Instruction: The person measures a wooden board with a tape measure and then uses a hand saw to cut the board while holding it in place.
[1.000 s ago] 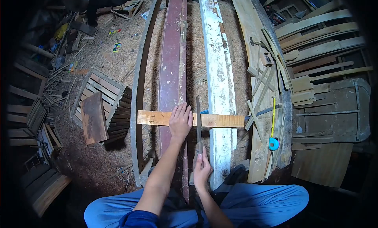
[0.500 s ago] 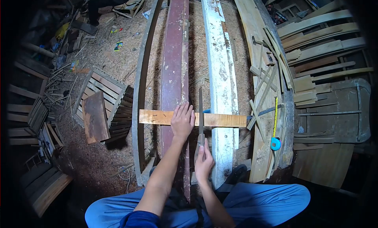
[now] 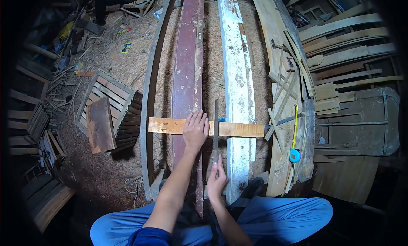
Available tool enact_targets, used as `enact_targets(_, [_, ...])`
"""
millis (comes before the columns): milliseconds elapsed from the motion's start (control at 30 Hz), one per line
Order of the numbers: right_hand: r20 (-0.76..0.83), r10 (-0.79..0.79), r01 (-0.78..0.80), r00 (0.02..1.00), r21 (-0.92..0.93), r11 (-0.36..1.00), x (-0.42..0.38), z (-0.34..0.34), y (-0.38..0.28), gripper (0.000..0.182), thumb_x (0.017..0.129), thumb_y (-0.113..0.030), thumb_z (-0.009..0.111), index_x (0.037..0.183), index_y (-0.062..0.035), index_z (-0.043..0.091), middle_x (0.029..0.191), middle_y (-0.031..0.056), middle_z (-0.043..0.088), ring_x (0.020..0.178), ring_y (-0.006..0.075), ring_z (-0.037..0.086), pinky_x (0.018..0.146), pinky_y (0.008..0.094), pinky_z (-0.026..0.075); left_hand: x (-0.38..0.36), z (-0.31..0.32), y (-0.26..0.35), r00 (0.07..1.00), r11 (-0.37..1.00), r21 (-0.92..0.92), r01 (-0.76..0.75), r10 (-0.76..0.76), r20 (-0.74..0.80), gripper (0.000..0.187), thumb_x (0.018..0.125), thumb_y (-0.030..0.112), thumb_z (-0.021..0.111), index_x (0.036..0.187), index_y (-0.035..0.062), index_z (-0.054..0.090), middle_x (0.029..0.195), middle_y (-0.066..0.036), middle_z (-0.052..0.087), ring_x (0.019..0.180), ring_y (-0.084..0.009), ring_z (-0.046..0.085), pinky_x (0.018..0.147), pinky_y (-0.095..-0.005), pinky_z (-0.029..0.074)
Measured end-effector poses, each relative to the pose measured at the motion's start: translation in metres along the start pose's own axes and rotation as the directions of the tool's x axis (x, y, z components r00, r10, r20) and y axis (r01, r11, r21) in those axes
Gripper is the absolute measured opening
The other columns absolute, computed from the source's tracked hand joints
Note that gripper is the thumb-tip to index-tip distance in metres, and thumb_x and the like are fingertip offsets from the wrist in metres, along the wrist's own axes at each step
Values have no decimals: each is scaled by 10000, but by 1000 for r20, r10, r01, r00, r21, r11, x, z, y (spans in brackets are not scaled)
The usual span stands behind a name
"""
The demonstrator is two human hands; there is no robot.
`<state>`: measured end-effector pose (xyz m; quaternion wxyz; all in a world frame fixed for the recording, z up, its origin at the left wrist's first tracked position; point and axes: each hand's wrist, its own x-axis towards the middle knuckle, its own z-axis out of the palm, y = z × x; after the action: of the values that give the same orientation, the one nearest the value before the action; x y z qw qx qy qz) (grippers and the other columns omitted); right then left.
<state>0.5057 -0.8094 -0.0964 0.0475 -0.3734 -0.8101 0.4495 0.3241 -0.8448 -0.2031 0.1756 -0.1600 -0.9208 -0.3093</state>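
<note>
A short light-brown board point(image 3: 244, 129) lies crosswise over the maroon beam point(image 3: 185, 72) and the white-painted beam point(image 3: 236, 72). My left hand point(image 3: 195, 129) presses flat on top of the board, fingers stretched out and close together. Just right of it, the narrow blade of a handsaw point(image 3: 216, 123) crosses the board, pointing away from me. My right hand point(image 3: 216, 182) is closed around the saw's handle, on my side of the board. The fingers mostly cover the handle. How deep the blade sits in the wood is hard to make out.
On the right plank point(image 3: 278, 169) lie a blue tape measure point(image 3: 295, 155) with its yellow tape out, a hammer point(image 3: 278, 45) and thin wood strips. A slatted wooden crate point(image 3: 127, 102) stands left. Stacked boards point(image 3: 348, 50) line the right side; shavings cover the floor.
The saw and my right hand have moved a little toward me. My left hand stays at the same spot on the board. The whole view has shifted slightly.
</note>
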Motion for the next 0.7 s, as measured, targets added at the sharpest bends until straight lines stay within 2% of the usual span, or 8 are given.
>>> enact_targets(100, [-12,-45,46,999,87,995,7,10,-1,452,1124,-227,527,1514,0,558,1450,233,648,1344,308,639,1100,387,478,0,0,0,1000,1000,-3,0,0,-7,250,979,196,669,1138,42,783,1265,-112,756,1213,-246,692,1156,-414,466])
enact_targets(333, [0,28,-28,1000,54,998,5,6,3,449,1122,-228,536,1505,5,567,1440,229,659,1314,277,658,1081,379,491,2,-1,1,1000,1000,-1,0,0,-16,246,981,196,671,1133,39,784,1249,-109,763,1201,-246,697,1153,-416,468])
enact_targets(400, [-54,-14,17,998,60,998,5,11,14,422,1108,-215,557,1498,-60,604,1284,244,729,1033,314,762,914,413,554,1,0,1,1000,1000,2,6,-6,-16,243,978,194,674,1133,44,785,1236,-107,766,1192,-246,701,1152,-414,469])
enact_targets(433, [-49,-10,13,999,59,998,0,11,21,422,1108,-215,557,1498,-60,604,1284,244,729,1033,314,762,914,413,554,-2,0,1,1000,1000,5,9,-9,-12,243,978,194,674,1133,44,785,1236,-107,766,1192,-246,701,1152,-414,469])
enact_targets(500, [-128,-136,144,982,48,988,-6,10,32,414,1107,-224,560,1484,-64,620,1258,249,736,1023,292,764,899,415,551,1,-1,0,1000,1000,12,-15,15,-20,238,977,193,675,1127,45,786,1226,-105,769,1182,-245,704,1150,-412,470])
enact_targets(533, [-126,-140,147,982,46,988,-5,8,28,414,1107,-224,560,1484,-64,620,1258,249,736,1023,292,764,899,415,551,2,-1,0,1000,1000,12,-11,12,-24,238,977,193,675,1127,45,786,1226,-105,769,1182,-245,704,1150,-412,470])
enact_targets(633, [-47,25,-25,999,15,1000,-6,1,16,423,1107,-216,561,1470,-4,613,1290,232,736,1042,271,767,917,389,562,2,-1,2,1000,1000,-7,6,-6,-18,236,976,191,674,1124,44,785,1226,-104,769,1179,-244,704,1146,-414,473])
enact_targets(700, [-51,19,-16,999,61,998,-6,11,36,421,1106,-208,563,1468,0,613,1290,229,737,1033,271,769,911,385,566,3,-2,2,1000,1000,16,-7,7,-16,235,977,191,673,1124,46,786,1227,-102,769,1179,-245,703,1139,-412,477])
